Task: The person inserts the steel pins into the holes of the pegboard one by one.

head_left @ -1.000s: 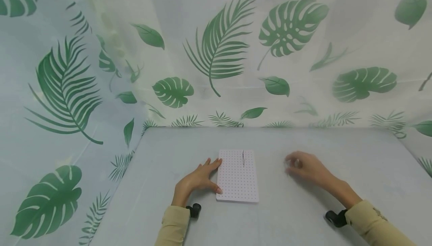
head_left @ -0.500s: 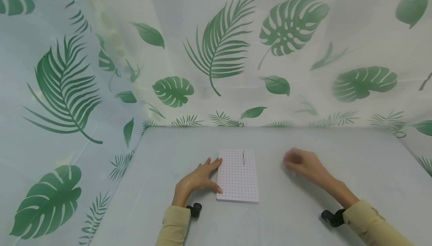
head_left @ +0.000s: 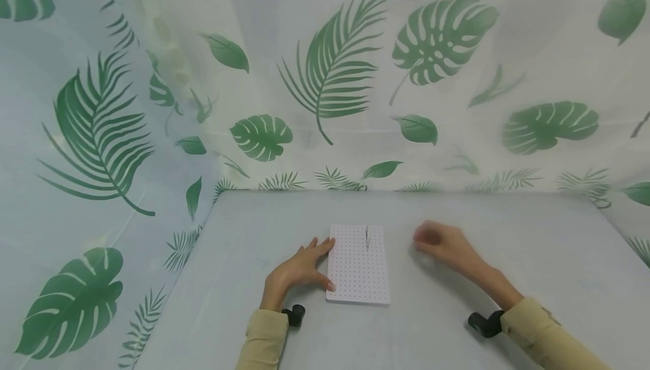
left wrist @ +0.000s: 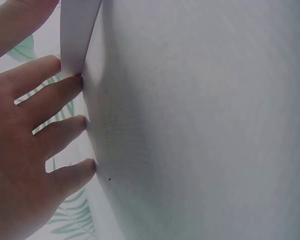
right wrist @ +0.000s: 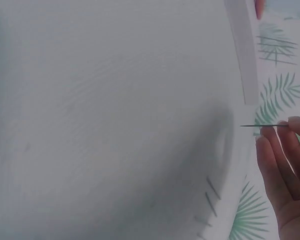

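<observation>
Since the left hand touches the left edge of the white dotted board, it is the nearer of the two in the head view; the right hand hangs apart, off the board's right edge and level with its far half. The board lies flat on the table, a little closer to the table's left edge than its right, long axis running toward the far edge. Thin dark standing pins show near the board's far edge, right of its middle. The right forearm slants in from the near right, fingers bunched and blurred; what they hold cannot be made out from here.

From the left wrist, that hand's fingers are spread wide and nearly straight, grasping nothing; two tips meet the board's side and the others rest by the table.

From the right wrist, the thumb and fingers are narrow, pinching a thin held pin. It appears upright, its free end pointing down at the table, just clear of the board's right edge; the board lies to the hand's left. A few loose pins seem to lie on the table toward its right edge.
</observation>
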Demonstrator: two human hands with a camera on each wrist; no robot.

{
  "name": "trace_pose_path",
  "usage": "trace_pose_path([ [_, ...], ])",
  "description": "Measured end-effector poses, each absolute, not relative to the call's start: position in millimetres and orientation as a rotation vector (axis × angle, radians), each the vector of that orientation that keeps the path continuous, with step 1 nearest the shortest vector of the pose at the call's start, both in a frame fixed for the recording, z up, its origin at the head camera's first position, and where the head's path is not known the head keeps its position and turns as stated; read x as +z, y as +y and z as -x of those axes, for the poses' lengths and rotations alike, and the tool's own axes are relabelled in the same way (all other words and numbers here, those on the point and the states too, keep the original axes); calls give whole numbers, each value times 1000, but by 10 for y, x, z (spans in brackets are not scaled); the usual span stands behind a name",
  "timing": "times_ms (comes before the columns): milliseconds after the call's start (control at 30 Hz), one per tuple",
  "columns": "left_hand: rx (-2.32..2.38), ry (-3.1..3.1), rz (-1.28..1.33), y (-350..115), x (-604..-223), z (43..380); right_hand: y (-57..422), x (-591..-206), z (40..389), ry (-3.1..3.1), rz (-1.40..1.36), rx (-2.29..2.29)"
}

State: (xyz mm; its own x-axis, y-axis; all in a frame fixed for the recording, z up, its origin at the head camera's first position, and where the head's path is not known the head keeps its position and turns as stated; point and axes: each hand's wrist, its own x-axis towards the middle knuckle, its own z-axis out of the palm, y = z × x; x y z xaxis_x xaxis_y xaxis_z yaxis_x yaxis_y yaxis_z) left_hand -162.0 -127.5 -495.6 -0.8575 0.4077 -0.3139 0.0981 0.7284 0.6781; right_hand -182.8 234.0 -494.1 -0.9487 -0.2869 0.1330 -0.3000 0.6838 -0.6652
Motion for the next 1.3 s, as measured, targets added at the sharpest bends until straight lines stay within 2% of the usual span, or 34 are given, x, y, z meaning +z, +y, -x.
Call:
trace_pose_path([
  [1300,916,2489,-372,-1271,-4961,1634,1690,-4968,1910,-2735,-578,1248],
])
